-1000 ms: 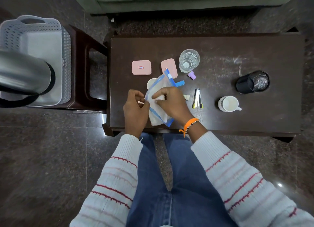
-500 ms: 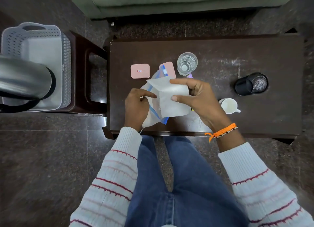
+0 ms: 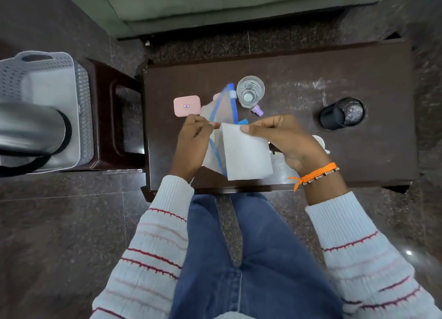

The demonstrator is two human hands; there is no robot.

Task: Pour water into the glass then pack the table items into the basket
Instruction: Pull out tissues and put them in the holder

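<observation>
Two hands over the worktop (image 3: 358,74) near edge; basket (image 3: 47,84) waits on a stool (image 3: 114,117) well left. Glass (image 3: 250,91) has water, so packing is on. Left hand (image 3: 191,144) pinches the pouch (image 3: 223,113) mouth, likely to keep it open. Right hand (image 3: 287,139) fingers (image 3: 253,128) pinch the white sheet (image 3: 246,151) by its top edge, long axis roughly vertical, hanging toward the person, beside the mouth.

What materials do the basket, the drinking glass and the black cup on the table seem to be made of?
The basket looks like matte grey plastic with moulded perforations. The drinking glass seems to be clear glass, since its base shows through. The black cup appears to be metal mesh, with a fine grid visible inside.
</observation>
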